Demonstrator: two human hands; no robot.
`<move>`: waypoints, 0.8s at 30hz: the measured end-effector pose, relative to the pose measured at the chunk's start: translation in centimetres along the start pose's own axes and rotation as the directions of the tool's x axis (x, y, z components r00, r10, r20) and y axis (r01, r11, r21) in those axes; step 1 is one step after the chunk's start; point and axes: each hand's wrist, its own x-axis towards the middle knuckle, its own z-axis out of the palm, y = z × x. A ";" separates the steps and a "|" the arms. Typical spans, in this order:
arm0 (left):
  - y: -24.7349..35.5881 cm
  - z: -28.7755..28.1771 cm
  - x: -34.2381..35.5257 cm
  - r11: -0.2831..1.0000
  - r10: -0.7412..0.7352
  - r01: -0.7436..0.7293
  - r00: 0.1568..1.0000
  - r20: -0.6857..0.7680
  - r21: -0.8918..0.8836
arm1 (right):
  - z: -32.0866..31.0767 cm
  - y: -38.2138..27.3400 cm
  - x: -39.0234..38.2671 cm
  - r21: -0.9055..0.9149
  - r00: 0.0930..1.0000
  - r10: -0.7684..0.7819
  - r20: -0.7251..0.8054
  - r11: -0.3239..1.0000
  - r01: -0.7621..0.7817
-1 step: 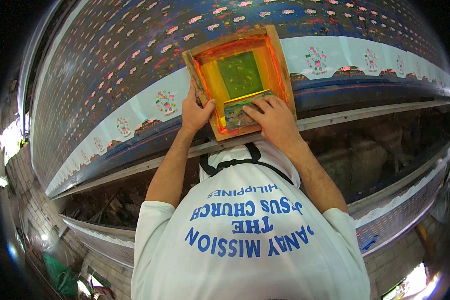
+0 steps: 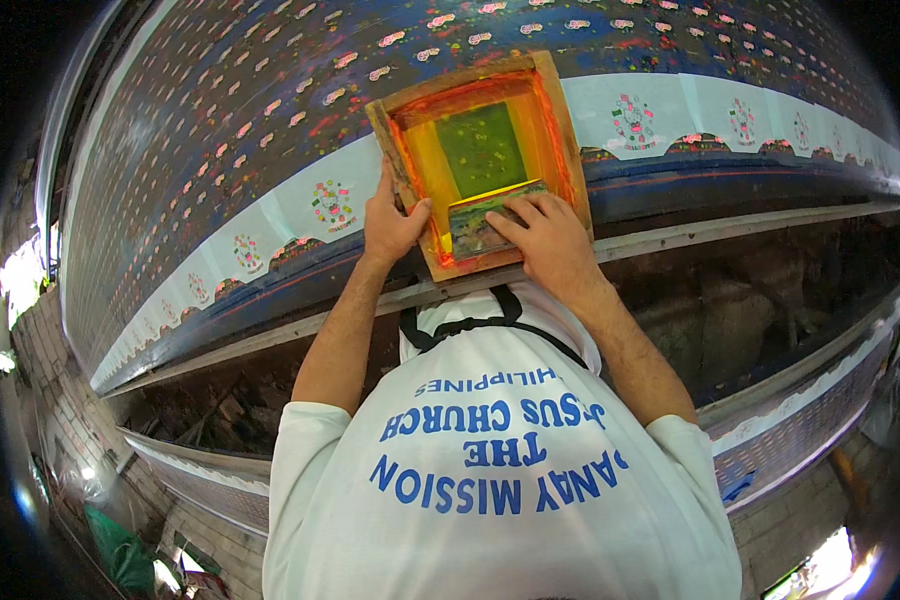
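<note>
While flat on patterned cloth, orange-stained wooden frame under 2 hands: left hand, right hand.

The wooden screen frame lies flat on the long printed cloth, and its raised sides close in the inner well. The left hand takes the frame's left side, and the right hand, on the squeegee, fills the near part of the well. The green mesh beyond is free. The cloth stays open left and right of the frame.
</note>
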 end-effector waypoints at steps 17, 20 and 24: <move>1.5 -1.0 0.5 0.985 -0.115 0.102 0.989 0.093 0.140 | -3.1 5.2 13.7 0.052 0.988 0.122 0.098 0.991 -0.127; 1.4 -1.2 0.3 0.981 -0.125 0.108 0.988 0.096 0.160 | -2.0 2.9 8.2 0.017 0.992 0.110 0.058 0.994 -0.111; 1.3 -1.3 0.5 0.976 -0.136 0.114 0.984 0.114 0.183 | 0.0 -0.1 1.9 0.000 0.994 0.101 0.030 0.995 -0.101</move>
